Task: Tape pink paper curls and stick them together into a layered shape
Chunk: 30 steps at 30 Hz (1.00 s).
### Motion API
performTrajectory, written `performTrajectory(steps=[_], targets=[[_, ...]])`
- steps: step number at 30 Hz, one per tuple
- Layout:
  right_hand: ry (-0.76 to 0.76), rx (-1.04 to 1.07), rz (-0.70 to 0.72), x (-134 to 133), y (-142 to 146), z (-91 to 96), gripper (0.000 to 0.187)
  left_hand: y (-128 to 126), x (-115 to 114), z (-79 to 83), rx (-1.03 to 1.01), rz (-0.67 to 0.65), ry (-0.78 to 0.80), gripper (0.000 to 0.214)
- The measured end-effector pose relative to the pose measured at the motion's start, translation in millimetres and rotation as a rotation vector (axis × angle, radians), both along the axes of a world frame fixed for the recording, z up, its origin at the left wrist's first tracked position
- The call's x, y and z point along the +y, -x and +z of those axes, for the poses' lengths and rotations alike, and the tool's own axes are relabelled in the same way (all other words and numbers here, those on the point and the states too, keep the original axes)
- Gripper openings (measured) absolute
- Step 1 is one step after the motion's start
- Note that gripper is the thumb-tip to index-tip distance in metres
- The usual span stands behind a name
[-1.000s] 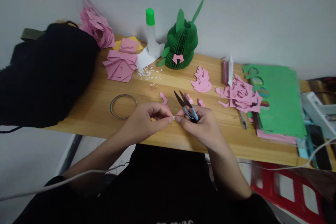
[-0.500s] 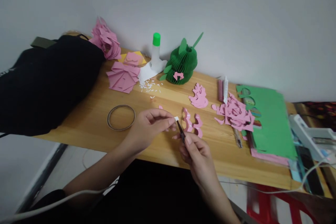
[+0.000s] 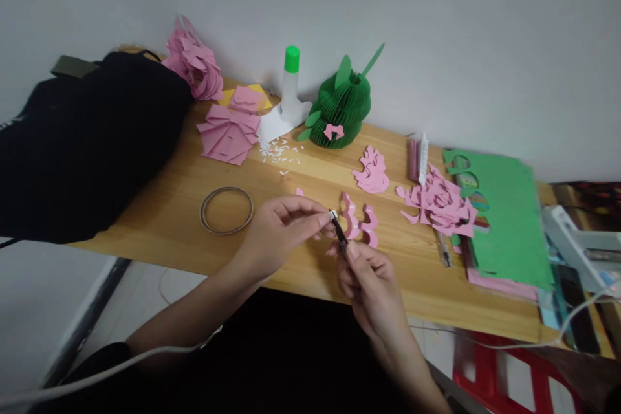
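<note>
Over the middle of the table, my left hand pinches a small white piece, perhaps paper or tape, between thumb and fingertips. My right hand grips dark tweezers, whose tips meet that white piece. Just beyond my fingers lie two scalloped pink paper strips, partly hidden by the hands. A pile of pink paper cutouts rests a little farther back. The green honeycomb paper figure with leaf shapes and a pink bow stands near the wall.
A tape ring lies left of my hands. White scraps are scattered before a green-capped glue bottle. Folded pink paper and a black bag occupy the left; pink scraps and green sheets the right.
The view has shifted slightly. The tweezers' tips have moved onto the white piece at my left fingertips, and both hands stay close together.
</note>
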State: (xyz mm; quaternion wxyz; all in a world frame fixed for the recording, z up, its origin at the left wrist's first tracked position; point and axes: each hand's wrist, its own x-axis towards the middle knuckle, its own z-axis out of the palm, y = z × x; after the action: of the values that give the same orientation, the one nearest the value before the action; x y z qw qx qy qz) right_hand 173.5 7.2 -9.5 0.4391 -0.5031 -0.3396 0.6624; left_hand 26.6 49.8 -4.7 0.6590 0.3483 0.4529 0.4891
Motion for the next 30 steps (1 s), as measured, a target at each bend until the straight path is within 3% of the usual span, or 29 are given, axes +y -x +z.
performTrajectory(steps=[20,26,30], targets=[[-0.034,-0.072,0.022,-2,-1,-2.7,0.047,4,-2,-1.0,-0.084,-0.017,0.013,0.003],[-0.231,-0.310,0.016,-8,-12,-1.5,0.033,18,-5,-0.1,-0.083,-0.066,-0.093,0.006],[-0.414,-0.593,0.195,-6,-25,6.0,0.024,32,-3,3.4,0.180,-0.061,-0.225,0.008]])
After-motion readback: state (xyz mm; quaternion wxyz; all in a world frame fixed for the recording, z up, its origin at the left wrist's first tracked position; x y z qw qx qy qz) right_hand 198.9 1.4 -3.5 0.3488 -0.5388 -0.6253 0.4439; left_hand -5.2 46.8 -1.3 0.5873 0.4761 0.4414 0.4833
